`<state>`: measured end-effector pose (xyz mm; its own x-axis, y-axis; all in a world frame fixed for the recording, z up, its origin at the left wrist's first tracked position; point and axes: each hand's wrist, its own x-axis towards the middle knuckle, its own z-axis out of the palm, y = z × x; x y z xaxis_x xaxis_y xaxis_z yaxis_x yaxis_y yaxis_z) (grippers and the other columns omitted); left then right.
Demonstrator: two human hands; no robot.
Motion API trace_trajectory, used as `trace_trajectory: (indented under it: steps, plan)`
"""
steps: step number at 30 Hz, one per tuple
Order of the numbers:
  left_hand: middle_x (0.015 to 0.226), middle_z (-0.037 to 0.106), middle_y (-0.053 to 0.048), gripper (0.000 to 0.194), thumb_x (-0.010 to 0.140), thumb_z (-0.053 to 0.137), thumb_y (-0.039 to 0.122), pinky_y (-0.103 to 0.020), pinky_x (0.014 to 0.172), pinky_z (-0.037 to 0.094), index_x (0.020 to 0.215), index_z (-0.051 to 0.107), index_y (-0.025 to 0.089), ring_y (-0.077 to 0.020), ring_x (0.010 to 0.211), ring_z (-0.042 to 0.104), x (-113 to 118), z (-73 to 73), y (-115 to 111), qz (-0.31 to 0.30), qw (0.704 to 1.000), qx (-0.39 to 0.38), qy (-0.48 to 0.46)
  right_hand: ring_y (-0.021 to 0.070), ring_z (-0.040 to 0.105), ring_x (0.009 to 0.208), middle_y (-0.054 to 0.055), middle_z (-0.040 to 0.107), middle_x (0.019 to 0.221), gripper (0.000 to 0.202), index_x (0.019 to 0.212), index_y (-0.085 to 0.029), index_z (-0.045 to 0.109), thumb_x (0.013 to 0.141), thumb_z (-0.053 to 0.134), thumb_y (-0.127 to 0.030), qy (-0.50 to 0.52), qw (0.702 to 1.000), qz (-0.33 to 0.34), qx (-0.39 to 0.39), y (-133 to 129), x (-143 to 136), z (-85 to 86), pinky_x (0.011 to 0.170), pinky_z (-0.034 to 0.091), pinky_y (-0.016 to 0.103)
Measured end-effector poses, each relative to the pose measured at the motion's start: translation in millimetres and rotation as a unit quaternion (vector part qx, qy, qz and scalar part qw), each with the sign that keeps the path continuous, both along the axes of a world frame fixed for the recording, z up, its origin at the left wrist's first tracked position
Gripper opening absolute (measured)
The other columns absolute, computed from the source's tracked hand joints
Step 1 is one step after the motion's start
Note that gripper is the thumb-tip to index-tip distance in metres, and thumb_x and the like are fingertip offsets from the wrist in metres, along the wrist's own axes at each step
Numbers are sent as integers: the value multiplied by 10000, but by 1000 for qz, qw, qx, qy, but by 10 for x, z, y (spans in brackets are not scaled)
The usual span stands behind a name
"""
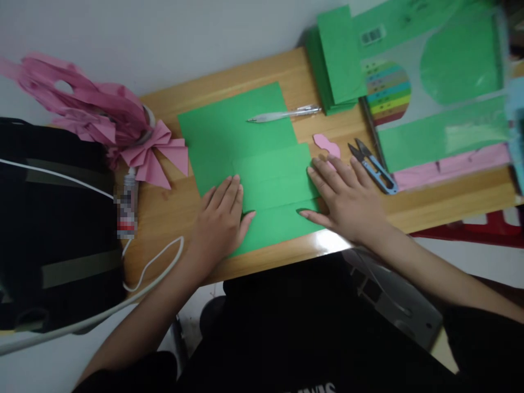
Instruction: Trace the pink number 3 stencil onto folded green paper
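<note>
Green paper (221, 131) lies flat on the wooden table, with a creased green piece (278, 183) over its near part. My left hand (221, 218) rests at the left edge of the creased piece, fingers stretched out and thumb on the paper. At the right edge lies my right hand (346, 199), its fingers spread and its thumb near the paper's lower right. A pen (284, 113) lies across the far right edge of the larger sheet. Just beyond my right fingertips is a pink paper cutout (326, 145), partly covered. Blue-handled thread snips (374, 168) lie beside that hand.
Folded green paper (339, 60) and a clear packet of coloured paper (442, 82) occupy the back right. Pink folded-paper bows (155, 153), a glue tube (129, 202) and a black bag (57, 229) stand on the left. A white cable (164, 273) crosses the table's left front.
</note>
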<state>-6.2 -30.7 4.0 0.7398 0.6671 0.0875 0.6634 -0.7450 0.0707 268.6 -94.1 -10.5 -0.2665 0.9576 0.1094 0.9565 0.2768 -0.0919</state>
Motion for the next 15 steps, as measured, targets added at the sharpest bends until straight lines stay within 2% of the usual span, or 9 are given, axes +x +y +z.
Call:
trace_trajectory:
  steps: [3, 9, 15]
  plan:
    - [1382, 575, -221, 486, 973, 485, 414, -469, 1029, 470, 1326, 525, 82, -344, 1278, 561, 22, 2, 11, -1, 1000, 17, -8, 324, 366, 1425, 171, 473, 1501, 817, 1434, -87, 469, 917, 328, -704, 10, 1000, -6, -6, 16, -5, -14, 1173, 221, 549]
    - [1333, 615, -209, 436, 973, 493, 415, -451, 1013, 480, 1259, 570, 95, -331, 1246, 589, 56, 4, 10, 12, 1000, 19, -21, 308, 359, 1434, 155, 490, 1489, 736, 1417, -118, 488, 924, 392, -657, 57, 998, -19, 23, 8, 4, -77, 1179, 241, 532]
    - [1292, 642, -210, 445, 961, 525, 436, -449, 975, 511, 1223, 588, 82, -328, 1214, 613, 17, -74, 28, 1, 997, 56, -48, 321, 383, 1422, 169, 509, 1469, 713, 1406, -103, 492, 914, 472, -618, 78, 995, -15, 62, -3, 32, -118, 1158, 307, 524]
